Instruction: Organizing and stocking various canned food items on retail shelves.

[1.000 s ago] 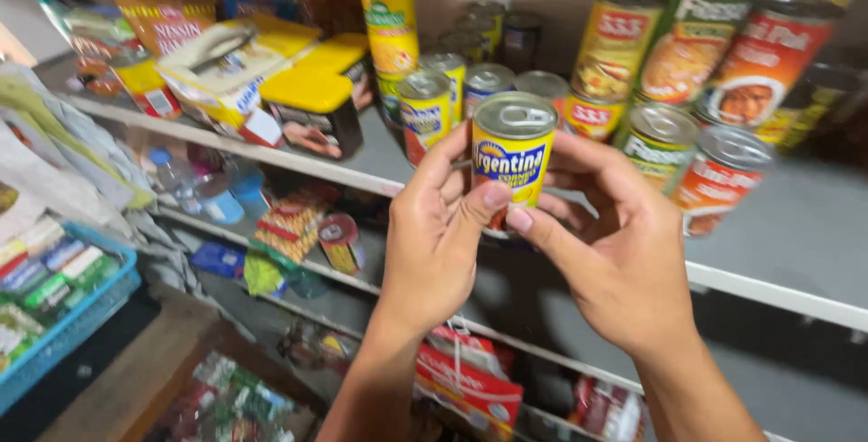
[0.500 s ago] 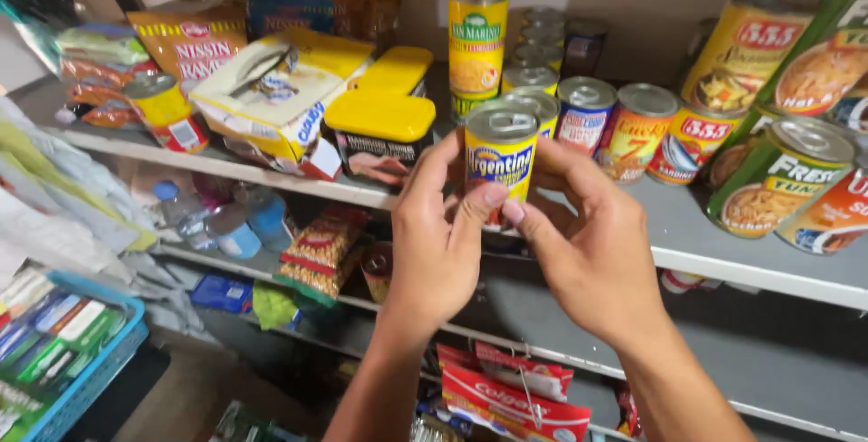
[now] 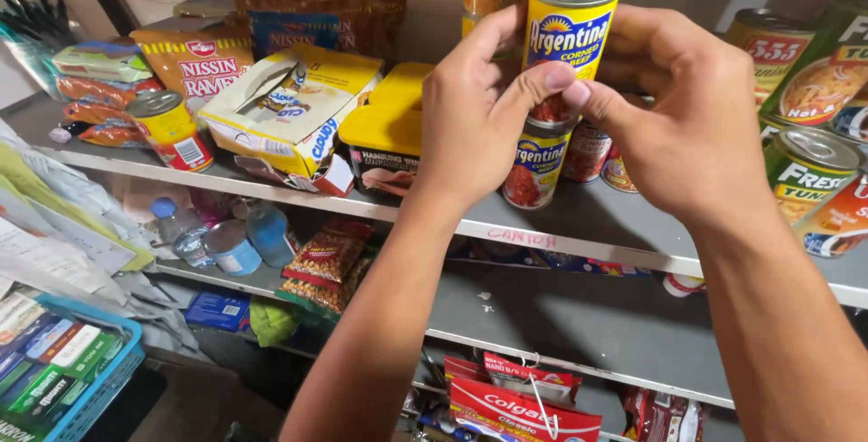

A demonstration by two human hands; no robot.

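Head view: yellow-labelled cylindrical tin can [image 3: 570,40], upper centre of frame, upright, long axis vertical. Left hand [image 3: 475,121] pinches its lower left side; right hand [image 3: 687,121] pinches its lower right, both clamped on it, equally near. It hangs directly above a like tin [image 3: 535,166] standing on the grey metal shelf [image 3: 579,221].

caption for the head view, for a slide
Both hands, left hand and right hand, hold a yellow can above the grey shelf.
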